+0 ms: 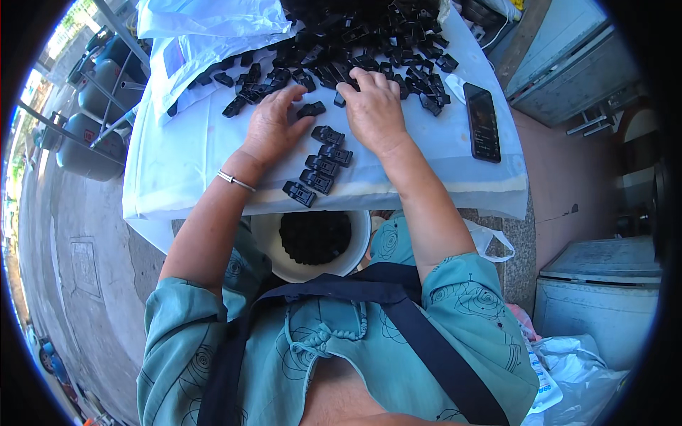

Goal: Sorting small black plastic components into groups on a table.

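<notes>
My left hand (273,126) rests over the white-covered table, thumb and forefinger apart. A small black plastic part (310,109), shaped like a buckle or clip, lies just beyond their tips. My right hand (375,112) reaches to the near edge of a large pile of the same parts (341,46), its fingers apart and bent downward. Another black part (339,99) sits by its forefinger; whether they touch I cannot tell. Between my forearms several parts lie in a slanting row, including one nearest the table edge (299,193).
A dark phone (482,122) lies at the table's right side. White plastic sheeting (213,35) covers the far left. Below the front edge, a white basin (267,245) holds a dark heap. Grey jugs (91,149) stand left of the table; metal cabinets (593,305) are on the right.
</notes>
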Tool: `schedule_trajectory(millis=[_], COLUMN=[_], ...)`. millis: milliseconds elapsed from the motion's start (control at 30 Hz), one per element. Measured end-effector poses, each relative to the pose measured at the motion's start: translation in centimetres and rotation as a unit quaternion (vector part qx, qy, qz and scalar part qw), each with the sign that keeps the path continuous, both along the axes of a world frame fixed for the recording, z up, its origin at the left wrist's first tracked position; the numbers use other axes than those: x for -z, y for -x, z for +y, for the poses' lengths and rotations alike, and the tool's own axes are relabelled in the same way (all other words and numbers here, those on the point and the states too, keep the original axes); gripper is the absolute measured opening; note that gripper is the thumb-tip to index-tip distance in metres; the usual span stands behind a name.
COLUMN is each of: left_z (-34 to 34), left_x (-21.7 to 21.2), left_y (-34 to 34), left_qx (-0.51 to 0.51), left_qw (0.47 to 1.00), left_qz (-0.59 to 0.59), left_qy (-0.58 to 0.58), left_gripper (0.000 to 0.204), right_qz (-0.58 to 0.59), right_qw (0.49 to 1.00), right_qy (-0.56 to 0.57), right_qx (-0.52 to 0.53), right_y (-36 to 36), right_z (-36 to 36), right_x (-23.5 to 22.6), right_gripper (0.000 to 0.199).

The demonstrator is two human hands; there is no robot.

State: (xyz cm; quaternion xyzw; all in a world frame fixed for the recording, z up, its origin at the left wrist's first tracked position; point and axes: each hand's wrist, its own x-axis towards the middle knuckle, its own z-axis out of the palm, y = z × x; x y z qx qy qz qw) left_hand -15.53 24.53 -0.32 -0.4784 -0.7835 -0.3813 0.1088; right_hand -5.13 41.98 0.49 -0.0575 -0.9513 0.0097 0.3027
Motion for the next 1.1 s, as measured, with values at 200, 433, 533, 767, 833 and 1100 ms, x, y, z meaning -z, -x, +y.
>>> schedule_trajectory(millis=[200,433,533,767,833,1100], left_z=[-1.1,-2.9,-2.7,-2.7,-2.5,-2.4], left_x=[-0.1,-0.7,-0.2,-0.7,-0.8,-0.3], left_y=[-0.4,-1.5,-1.4,-1.9,-2.0,-1.7], left_qx=[0.086,0.115,0.107,0.088,0.089,0.087], left_qw=[0.996,0.991,0.992,0.992,0.990,0.988], left_qz=[-0.028,-0.042,-0.057,-0.075,-0.094,-0.116], left_qy=[0.024,0.055,0.041,0.055,0.052,0.047], left_gripper=[0.031,0.029,0.030,0.030,0.030,0.030], right_qz=[-0.008,-0.011,-0.009,0.024,0.014,0.088], right_qw=[0.998,0.999,0.997,0.984,0.986,0.967], right_qy=[-0.045,-0.019,0.005,0.139,0.134,0.235], right_qx=[-0.049,-0.041,-0.080,-0.108,-0.098,-0.032], right_y=[-1.5,-1.4,-1.7,-3.2,-4.2,-7.9], right_z=[-0.9,-0.8,-1.0,-0.3,0.1,3.0], right_x=[-0.1,0.2,-0.2,0.1,0.8,-0.9], right_gripper=[0.025,0.030,0.031,0.032,0.031,0.029])
